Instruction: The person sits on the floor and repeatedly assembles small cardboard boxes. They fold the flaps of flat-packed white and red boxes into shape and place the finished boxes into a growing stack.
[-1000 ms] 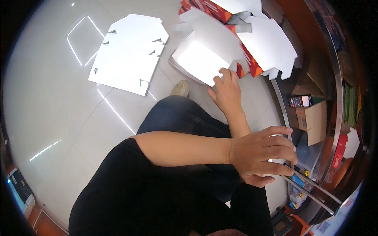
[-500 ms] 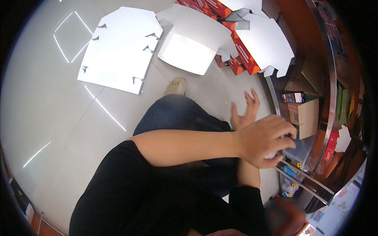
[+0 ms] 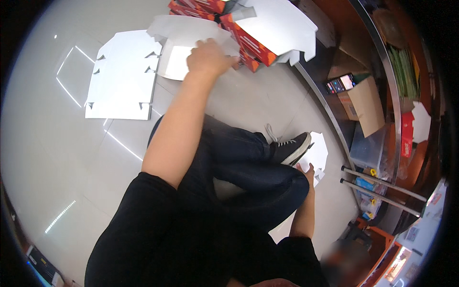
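Observation:
My left hand (image 3: 208, 58) reaches forward over an open white cardboard box (image 3: 173, 62) on the floor. Its thumb stands apart from the other fingers, and nothing shows in its grasp. Low on the right, beside my bent knee, my right hand (image 3: 308, 173) has its fingers at the lower edge of a white cut-out cardboard piece (image 3: 316, 152) and seems to grip it. Part of that hand is hidden behind the knee. Left of the open box lies a stack of flat white cardboard blanks (image 3: 122, 79) with small slots.
Several red printed boxes (image 3: 248, 40) with raised white lids (image 3: 279, 26) stand at the far side. A metal-edged shelf on the right holds a phone (image 3: 340, 84), a brown carton (image 3: 368, 105) and a clear plastic bin (image 3: 367, 146). Two metal bars (image 3: 382, 184) jut out below; my shoe (image 3: 291, 148) is near.
My left hand has swung from the right side to the open box ahead. My right hand has dropped beside my knee, where the white piece now shows. The view has turned somewhat.

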